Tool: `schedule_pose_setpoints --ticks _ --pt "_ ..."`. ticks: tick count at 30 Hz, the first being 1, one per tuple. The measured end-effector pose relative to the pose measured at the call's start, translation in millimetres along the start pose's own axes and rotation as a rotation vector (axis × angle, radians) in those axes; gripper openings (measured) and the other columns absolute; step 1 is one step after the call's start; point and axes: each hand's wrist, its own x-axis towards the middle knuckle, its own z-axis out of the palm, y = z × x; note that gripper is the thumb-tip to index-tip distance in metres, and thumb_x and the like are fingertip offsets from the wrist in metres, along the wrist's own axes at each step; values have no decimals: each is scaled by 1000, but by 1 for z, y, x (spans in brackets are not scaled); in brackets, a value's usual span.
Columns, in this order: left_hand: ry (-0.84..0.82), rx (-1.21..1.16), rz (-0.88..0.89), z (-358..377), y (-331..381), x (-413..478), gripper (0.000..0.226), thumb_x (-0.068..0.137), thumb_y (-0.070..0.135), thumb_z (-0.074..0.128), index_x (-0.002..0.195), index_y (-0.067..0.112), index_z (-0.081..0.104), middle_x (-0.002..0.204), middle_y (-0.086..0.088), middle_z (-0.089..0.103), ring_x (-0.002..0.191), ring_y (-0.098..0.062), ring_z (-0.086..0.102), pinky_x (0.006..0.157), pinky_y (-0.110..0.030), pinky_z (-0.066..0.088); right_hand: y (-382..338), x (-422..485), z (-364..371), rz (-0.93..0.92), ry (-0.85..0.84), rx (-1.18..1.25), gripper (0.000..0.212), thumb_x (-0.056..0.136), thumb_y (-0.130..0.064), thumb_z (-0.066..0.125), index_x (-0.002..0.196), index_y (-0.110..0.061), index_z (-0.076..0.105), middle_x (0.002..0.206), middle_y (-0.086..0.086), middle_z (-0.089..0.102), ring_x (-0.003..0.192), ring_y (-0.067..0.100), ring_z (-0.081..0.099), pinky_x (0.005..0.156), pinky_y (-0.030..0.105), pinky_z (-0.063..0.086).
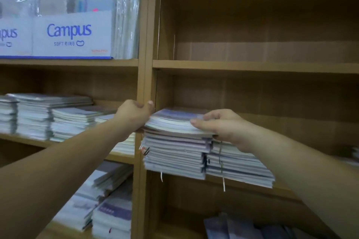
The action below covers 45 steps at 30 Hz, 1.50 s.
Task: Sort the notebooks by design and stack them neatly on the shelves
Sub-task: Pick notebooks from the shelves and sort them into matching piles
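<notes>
Clamping notebooks (endwise) are left grip, right grip.

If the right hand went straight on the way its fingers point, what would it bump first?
Probably the left hand, gripping the other edge of the same top notebooks. The right hand points leftward across them; depth is hard to judge.

A white "Campus" carton is set at upper left. A second carton is butted against it. Plastic-wrapped packs are stood upright just beside.

White box, upper left shelf: "Campus", "SOFT RING" in blue.
</notes>
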Motion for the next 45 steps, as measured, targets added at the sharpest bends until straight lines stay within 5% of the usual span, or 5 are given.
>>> schedule_pose_setpoints --ticks 7,20,27,37,45 --pt "-314 262 317 -19 -15 -29 81 75 77 63 141 31 56 135 11 58 122 -10 54 99 -33 48 0 -3 1 -84 -3 -200 97 54 -52 96 138 -24 56 131 -6 51 125 19 48 104 35 43" --pt "95 274 314 16 -49 -6 56 92 54 65 136 20 62 126 -2 65 110 -15 58 91 -31 49 5 19 31 -235 272 -388 76 78 -61 78 138 -18 60 139 3 60 126 21 57 104 38 49" --pt "220 325 740 25 -59 -55 17 95 26 64 111 23 67 95 12 61 88 -10 61 71 -32 51 19 -37 21 -451 430 -663 34 92 -61 59 109 -35 71 96 -16 68 90 8 63 67 31 50" --pt "-348 314 590 175 -127 -125 18 88 35 61 96 25 73 80 10 72 73 -8 67 65 -31 55 165 -59 37 -155 -3 -954 36 85 -68 60 86 -33 69 85 -12 64 83 15 61 68 31 50" --pt "-642 231 -36 313 -235 -186 23 90 28 69 110 17 72 105 1 72 104 -16 67 86 -26 51 343 -49 60 327 -279 -646 69 81 -68 67 114 -7 70 119 21 66 104 35 66 82 42 56"
